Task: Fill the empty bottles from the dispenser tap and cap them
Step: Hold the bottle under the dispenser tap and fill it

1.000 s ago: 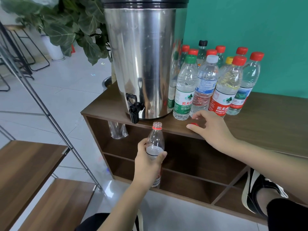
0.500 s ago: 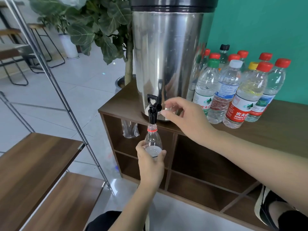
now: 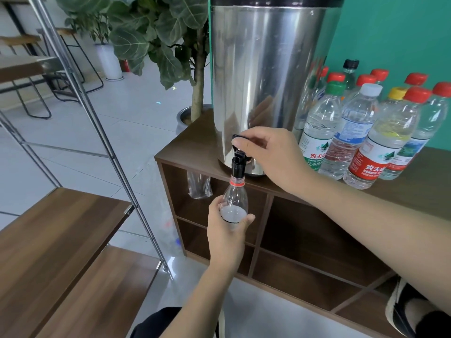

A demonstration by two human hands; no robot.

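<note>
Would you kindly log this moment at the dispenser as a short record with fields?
left hand: left hand grips uncapped bottle, mouth right under tap
right hand: right hand pinches tap lever
dispenser: steel dispenser on cabinet
other bottles: capped bottles grouped right of dispenser
fill level: cannot tell

A teal wall (image 3: 390,32) rises behind a dark wooden cabinet (image 3: 305,230) with open cubbies. Pale glossy floor tiles (image 3: 127,132) reflect soft light. A large-leaved potted plant (image 3: 156,37) stands at the cabinet's far left corner. Left, a metal-framed wooden shelf (image 3: 48,230); beyond, black-legged stools (image 3: 68,59).
</note>
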